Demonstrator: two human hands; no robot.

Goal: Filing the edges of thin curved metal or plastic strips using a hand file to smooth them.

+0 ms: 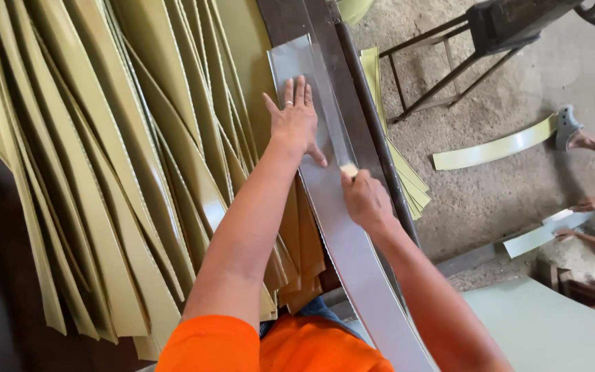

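Left hand (296,120) flat on grey metal strip (352,255), right-hand (365,200) grip around small pale tool (348,169).

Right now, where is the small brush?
In the head view, the brush is in the right hand, on the grey strip, just right of the left hand.

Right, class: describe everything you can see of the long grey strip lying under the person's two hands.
The long grey metal-looking strip is flat, smooth and slightly glossy, running diagonally from the top centre down towards the person's orange shirt. It lies along a dark bench edge, beside fanned yellow-green strips. The left hand presses flat on it, fingers spread; the right hand holds a small pale object against its surface.
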